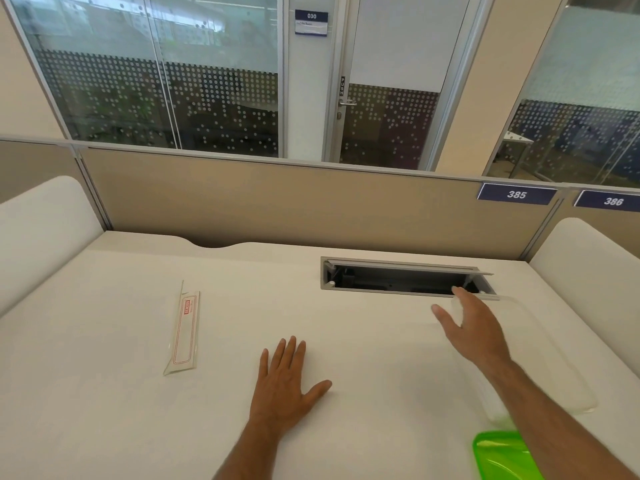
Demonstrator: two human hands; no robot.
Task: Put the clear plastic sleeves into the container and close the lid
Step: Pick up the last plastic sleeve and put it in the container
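Lying flat, the thin slippery clear sleeves (182, 332) probably need an edge pinch; left hand (287, 382) splayed on the desk (104, 410), right hand (474, 327) open, both empty.

My right forearm hides part of the clear container (540, 358); beside it, the green lid (502, 459) runs off-frame.

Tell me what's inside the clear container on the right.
The clear container looks empty: only white desk shows through it. The right hand and forearm cover its near-left side, so that part is unseen.
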